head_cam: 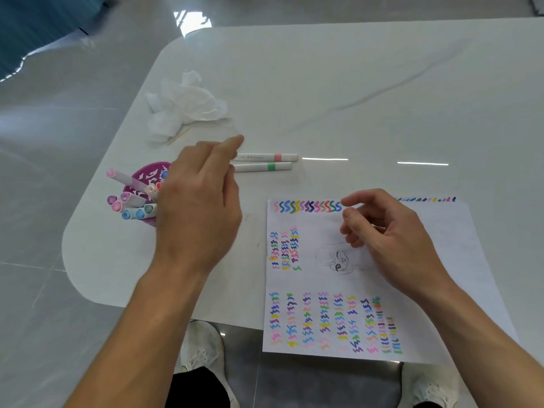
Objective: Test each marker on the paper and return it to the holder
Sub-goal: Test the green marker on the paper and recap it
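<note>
A purple holder (148, 172) with several capped markers (132, 206) stands at the table's left, partly hidden by my left hand (200, 201). That hand hovers over it with fingers apart, its fingertips reaching the near ends of two white markers lying side by side: one with a pink band (270, 157) and one with a green band (265, 166). The paper (318, 278), covered in coloured squiggles and a small sketch, lies at the front right. My right hand (391, 242) rests on it, fingers loosely curled, and I see no marker in it.
Crumpled white tissues (185, 104) lie behind the holder near the table's rounded left corner. The paper overhangs the table's front edge (229, 319). White shoes (203, 348) show on the floor below.
</note>
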`<state>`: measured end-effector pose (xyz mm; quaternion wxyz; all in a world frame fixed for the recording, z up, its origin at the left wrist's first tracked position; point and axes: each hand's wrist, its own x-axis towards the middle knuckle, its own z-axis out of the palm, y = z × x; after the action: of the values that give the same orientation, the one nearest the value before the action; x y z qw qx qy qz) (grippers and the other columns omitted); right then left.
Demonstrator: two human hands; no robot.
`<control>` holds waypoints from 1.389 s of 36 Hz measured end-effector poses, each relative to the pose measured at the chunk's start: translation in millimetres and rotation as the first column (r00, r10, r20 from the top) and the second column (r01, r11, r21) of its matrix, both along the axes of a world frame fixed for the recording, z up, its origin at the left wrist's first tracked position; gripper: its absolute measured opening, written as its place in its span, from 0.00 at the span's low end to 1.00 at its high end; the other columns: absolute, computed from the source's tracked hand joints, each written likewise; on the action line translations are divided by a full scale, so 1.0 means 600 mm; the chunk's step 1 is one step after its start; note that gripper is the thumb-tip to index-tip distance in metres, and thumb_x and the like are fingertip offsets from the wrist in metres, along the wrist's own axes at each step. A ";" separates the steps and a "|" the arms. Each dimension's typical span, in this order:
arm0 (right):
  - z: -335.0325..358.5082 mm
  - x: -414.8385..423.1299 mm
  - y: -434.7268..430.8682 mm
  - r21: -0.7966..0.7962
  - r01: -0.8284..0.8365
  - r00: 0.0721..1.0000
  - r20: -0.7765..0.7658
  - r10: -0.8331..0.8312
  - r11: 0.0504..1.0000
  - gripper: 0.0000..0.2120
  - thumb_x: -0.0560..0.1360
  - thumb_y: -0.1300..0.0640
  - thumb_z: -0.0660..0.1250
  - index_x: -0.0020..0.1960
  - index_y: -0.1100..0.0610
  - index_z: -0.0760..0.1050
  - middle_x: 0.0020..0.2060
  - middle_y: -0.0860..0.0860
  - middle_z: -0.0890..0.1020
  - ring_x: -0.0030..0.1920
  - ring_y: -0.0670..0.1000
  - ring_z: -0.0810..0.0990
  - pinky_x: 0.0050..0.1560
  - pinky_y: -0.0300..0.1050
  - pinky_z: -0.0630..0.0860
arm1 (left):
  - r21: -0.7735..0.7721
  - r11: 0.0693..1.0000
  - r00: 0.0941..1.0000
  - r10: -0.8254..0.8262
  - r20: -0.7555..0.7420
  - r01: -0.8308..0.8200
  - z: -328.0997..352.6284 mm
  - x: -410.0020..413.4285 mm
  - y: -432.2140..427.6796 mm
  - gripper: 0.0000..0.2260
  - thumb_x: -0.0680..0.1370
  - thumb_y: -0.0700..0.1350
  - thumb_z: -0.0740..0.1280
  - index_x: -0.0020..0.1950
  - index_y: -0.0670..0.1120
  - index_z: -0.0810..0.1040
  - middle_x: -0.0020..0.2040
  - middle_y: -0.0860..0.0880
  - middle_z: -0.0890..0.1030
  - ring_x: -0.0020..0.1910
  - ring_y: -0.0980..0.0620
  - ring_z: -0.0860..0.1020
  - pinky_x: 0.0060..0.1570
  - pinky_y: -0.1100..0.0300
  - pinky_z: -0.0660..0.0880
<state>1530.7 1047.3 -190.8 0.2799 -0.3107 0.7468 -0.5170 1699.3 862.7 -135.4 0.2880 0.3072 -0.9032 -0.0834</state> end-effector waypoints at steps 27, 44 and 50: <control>0.004 -0.021 0.025 0.077 0.027 1.000 -0.018 -0.026 0.997 0.05 0.81 0.56 0.68 0.53 0.47 0.79 0.39 0.46 0.85 0.39 0.42 0.83 0.47 0.43 0.79 | 0.147 0.986 0.967 0.041 0.252 -0.080 -0.129 -0.050 -0.014 0.24 0.79 0.36 0.61 0.75 0.41 0.67 0.66 0.41 0.71 0.63 0.39 0.69 0.62 0.44 0.70; -0.003 -0.025 0.026 0.086 0.038 0.999 -0.033 -0.036 0.996 0.05 0.81 0.55 0.68 0.53 0.45 0.79 0.40 0.45 0.85 0.41 0.46 0.84 0.49 0.49 0.82 | 0.141 0.975 0.961 0.134 0.240 -0.171 -0.104 -0.049 -0.004 0.15 0.78 0.39 0.67 0.65 0.45 0.79 0.55 0.43 0.77 0.57 0.43 0.72 0.53 0.47 0.73; -0.004 -0.024 0.024 0.091 0.025 0.999 -0.025 -0.023 0.996 0.05 0.81 0.55 0.68 0.53 0.45 0.80 0.40 0.44 0.85 0.41 0.46 0.84 0.49 0.48 0.83 | 0.112 0.971 0.951 0.179 0.251 -0.213 -0.104 -0.044 -0.007 0.08 0.78 0.41 0.70 0.55 0.44 0.84 0.49 0.46 0.77 0.53 0.45 0.72 0.43 0.54 0.69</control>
<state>1516.1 1061.7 -193.1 0.2783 -0.2949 0.7767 -0.4821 1672.9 858.7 -197.8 0.1621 0.4225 -0.8882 -0.0791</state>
